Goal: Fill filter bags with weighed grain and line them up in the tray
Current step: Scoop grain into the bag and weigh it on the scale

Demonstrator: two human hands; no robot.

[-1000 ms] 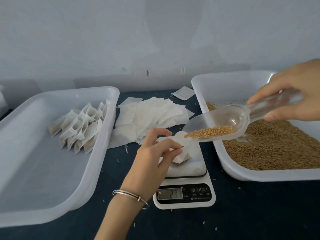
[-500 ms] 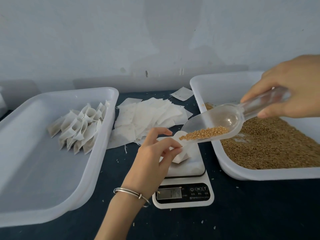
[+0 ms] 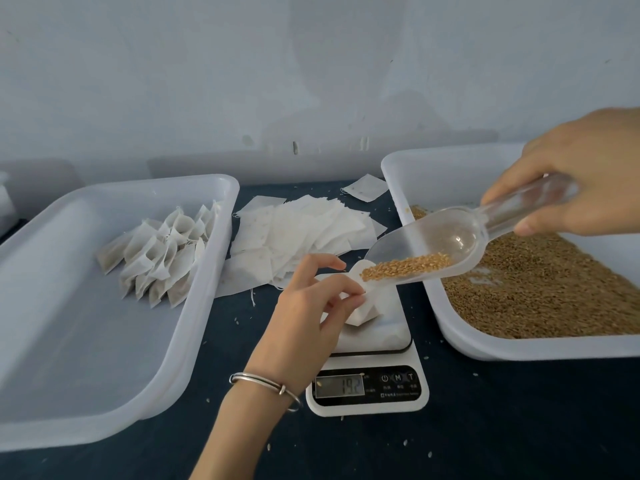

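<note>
Plastic trays: 2 | left hand pinches bag | right hand grips scoop

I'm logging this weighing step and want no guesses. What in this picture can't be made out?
All in the head view:
- Filter bag mouth: hidden by the left hand and the scoop lip.
- Scale display: digits blurred, and no decimal point can be made out.
- Button labels: too small.
- Right hand and grain tray: cut off by the right edge.
- Filled bags: count unclear, they overlap.
</note>
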